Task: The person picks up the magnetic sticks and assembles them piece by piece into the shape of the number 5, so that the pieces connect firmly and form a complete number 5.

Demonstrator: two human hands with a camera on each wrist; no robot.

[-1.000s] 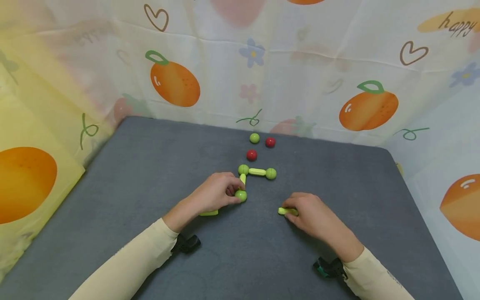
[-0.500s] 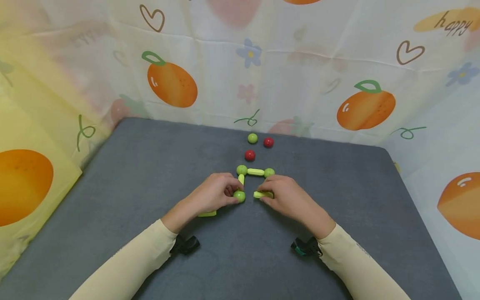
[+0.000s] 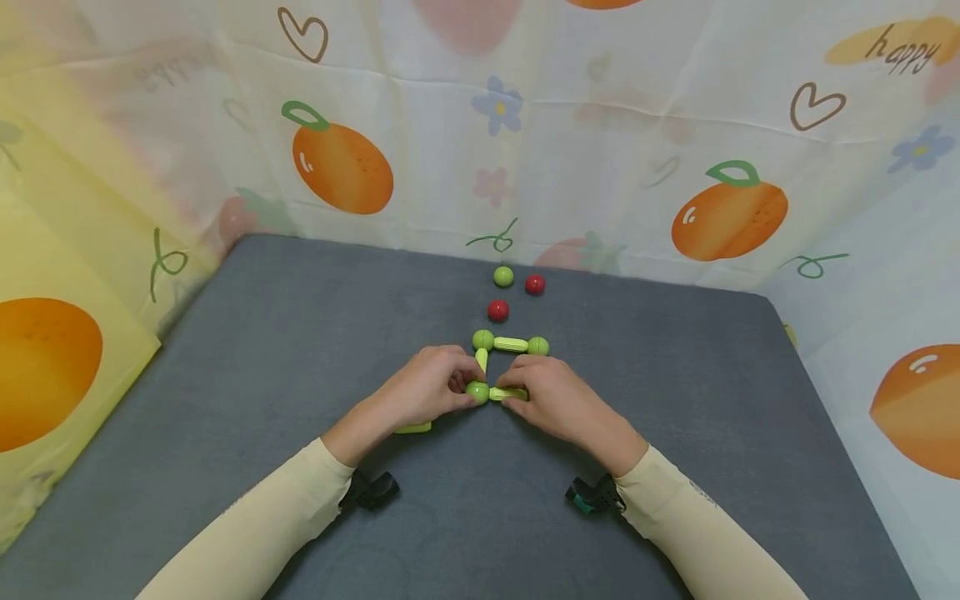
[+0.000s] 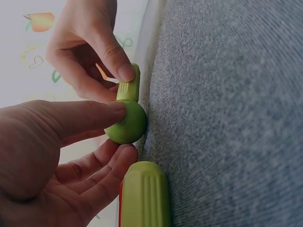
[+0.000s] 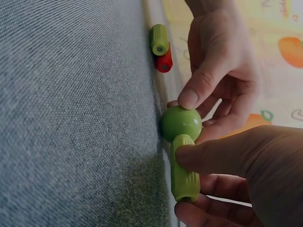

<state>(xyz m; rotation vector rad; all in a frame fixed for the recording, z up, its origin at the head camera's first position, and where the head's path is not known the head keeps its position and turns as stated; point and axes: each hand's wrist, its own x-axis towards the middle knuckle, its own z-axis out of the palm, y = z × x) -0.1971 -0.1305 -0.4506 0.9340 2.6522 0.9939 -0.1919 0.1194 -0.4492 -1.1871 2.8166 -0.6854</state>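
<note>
My left hand [image 3: 431, 383] pinches a green ball [image 3: 477, 392] at the near corner of a small ball-and-rod shape. With my right hand [image 3: 558, 397] I grip a yellow-green ribbed rod [image 5: 184, 168], its end touching that ball in both wrist views. From the held ball a second rod [image 3: 482, 359] runs away to another green ball [image 3: 483, 339]. A third rod [image 3: 511, 344] joins that ball to a green ball [image 3: 538, 346] at the right. My left fingers partly hide the second rod.
Behind the shape lie a loose green ball [image 3: 503, 276] and two red balls [image 3: 498, 311]. A yellow-green rod [image 4: 144, 195] lies beside my left hand, and a red rod [image 5: 164, 64] shows next to it. The grey table [image 3: 337, 292] meets a printed cloth [image 3: 585, 142] at the back.
My right hand has moved left and slightly away from me with the rod, bringing its end against the ball. My left hand has stayed on the ball.
</note>
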